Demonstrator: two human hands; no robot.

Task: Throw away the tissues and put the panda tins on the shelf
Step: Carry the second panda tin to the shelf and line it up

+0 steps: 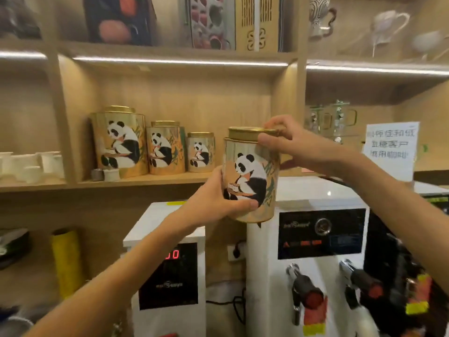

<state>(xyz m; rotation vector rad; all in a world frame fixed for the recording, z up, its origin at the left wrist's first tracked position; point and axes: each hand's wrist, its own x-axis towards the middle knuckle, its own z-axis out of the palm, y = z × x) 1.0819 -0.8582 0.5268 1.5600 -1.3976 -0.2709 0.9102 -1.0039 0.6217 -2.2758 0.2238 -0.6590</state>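
Centrally, a round panda tin (pixel 251 176) with a gold lid is held in the air by two bare hands, in front of a wooden shelf (pixel 145 180) and above two white machines. The left hand (pixel 218 199) is wrapped around the tin's lower body, with the thumb pressed across the printed panda. The right hand (pixel 289 139) is closed on the rim of the gold lid from the right side, fingers curled over its top edge. The tin is kept roughly upright, tilted slightly, and is not resting on any surface.

On the shelf to the left, three more panda tins are lined up by size: a large tin (pixel 119 142) at the left, a medium tin (pixel 166 148) beside it, and a small tin (pixel 201 152) nearest the held one. Small white cups (pixel 31 165) are grouped in the next compartment to the left.

Below, a white machine with a red digital display (pixel 170 268) is seen at left, and a larger white machine with two taps (pixel 315 251) at right. A paper notice (pixel 390 149) with printed characters is fixed at far right. No tissues can be made out.
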